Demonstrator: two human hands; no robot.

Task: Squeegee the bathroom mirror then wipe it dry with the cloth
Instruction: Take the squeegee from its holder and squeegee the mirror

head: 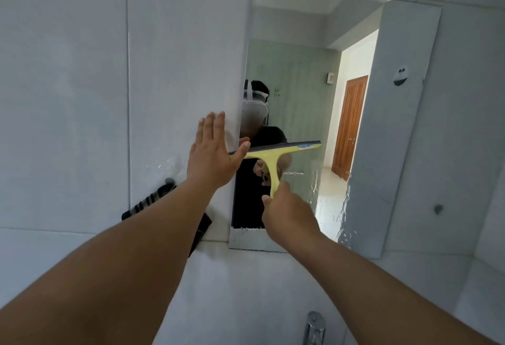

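A frameless mirror hangs on the white tiled wall, right of centre. Water streaks and droplets cover its lower middle part. My right hand grips the handle of a yellow squeegee, whose dark rubber blade lies nearly level against the glass at mid height. My left hand rests flat and open on the wall tile at the mirror's left edge, its thumb touching the blade's left end. No cloth is in view.
A black-and-white striped object sits on the wall ledge left of the mirror, partly behind my left forearm. A chrome tap pokes up at the bottom edge. A small round sticker is on the mirror's right side.
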